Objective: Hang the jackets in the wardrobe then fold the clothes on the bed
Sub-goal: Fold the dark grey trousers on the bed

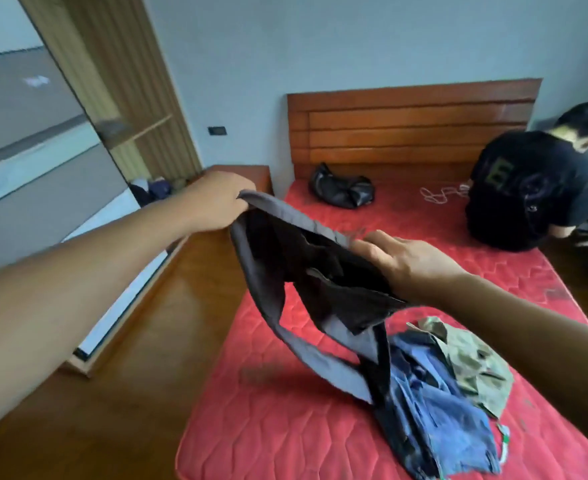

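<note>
Over red mattress, left hand high, right hand lower, both fisted around dark jacket.

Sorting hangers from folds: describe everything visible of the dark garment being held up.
The dark garment is black with grey panels, thin smooth-looking fabric, limp and twisted. The left hand grips its upper edge, the right hand holds the other end. It hangs over the red mattress, its lower end reaching the clothes pile.
</note>
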The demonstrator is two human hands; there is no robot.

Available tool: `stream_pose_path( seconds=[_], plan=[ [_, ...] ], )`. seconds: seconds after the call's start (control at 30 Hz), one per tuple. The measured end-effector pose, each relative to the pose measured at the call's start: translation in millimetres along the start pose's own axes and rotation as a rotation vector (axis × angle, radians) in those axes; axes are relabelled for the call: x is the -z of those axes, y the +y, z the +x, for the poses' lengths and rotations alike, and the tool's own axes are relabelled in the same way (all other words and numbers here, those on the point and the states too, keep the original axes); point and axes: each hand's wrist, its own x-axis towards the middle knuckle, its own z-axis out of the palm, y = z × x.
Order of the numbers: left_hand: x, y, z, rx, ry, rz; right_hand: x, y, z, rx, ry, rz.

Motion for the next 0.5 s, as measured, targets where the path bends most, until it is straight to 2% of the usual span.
stream_pose_path(
  seconds=[0.13, 0.3, 0.4, 0.5],
  plan=[
    [62.9, -46.6, -33.5, 0.065, 0.077, 0.058, 15.3, -9.3, 36.8, 0.108, -0.035, -0.151],
    [119.5, -88.3, -73.8, 0.024, 0.096, 0.172, 62.8, -21.5, 113.9, -0.048, -0.109, -0.159],
    [144.2, -110.3, -101.5, -0.118, 0.146, 0.299, 100.4, -29.5, 149.1, -0.069, -0.185, -0.089],
    [162.1, -128.3, -129.3, -0.345, 0.201, 0.531, 121.8, -38.8, 168.6, 0.055, -0.262, -0.276]
  ],
)
